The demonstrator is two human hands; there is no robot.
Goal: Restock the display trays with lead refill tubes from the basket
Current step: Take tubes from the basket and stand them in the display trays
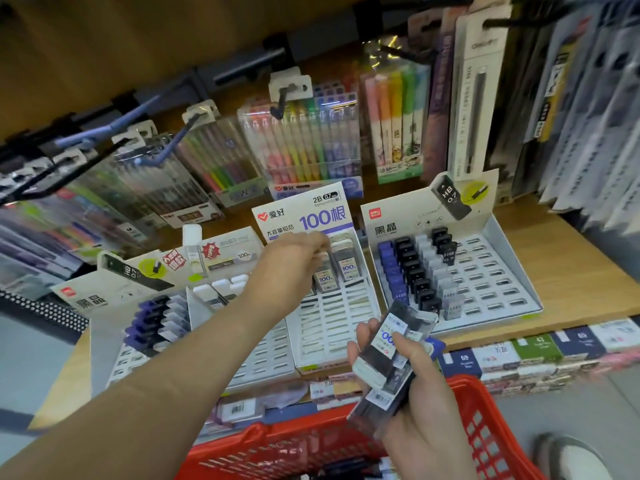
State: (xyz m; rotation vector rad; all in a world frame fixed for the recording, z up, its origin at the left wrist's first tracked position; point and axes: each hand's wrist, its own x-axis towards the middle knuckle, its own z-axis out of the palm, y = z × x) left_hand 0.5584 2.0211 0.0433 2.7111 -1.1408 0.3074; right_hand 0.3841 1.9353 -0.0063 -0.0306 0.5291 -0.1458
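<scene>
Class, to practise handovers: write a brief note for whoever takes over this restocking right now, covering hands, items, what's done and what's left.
Left hand: fingers pinch a tube in the back rows of the middle tray.
Right hand: grips a bundle of tubes by the red basket.
Done: a few tubes stand at that tray's back.
Left: most of its slots are bare; the right tray also has open slots.

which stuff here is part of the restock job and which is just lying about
Job: tubes in right hand, left hand at middle tray, basket.
Lying about: highlighters, price tags, pen packs.
</scene>
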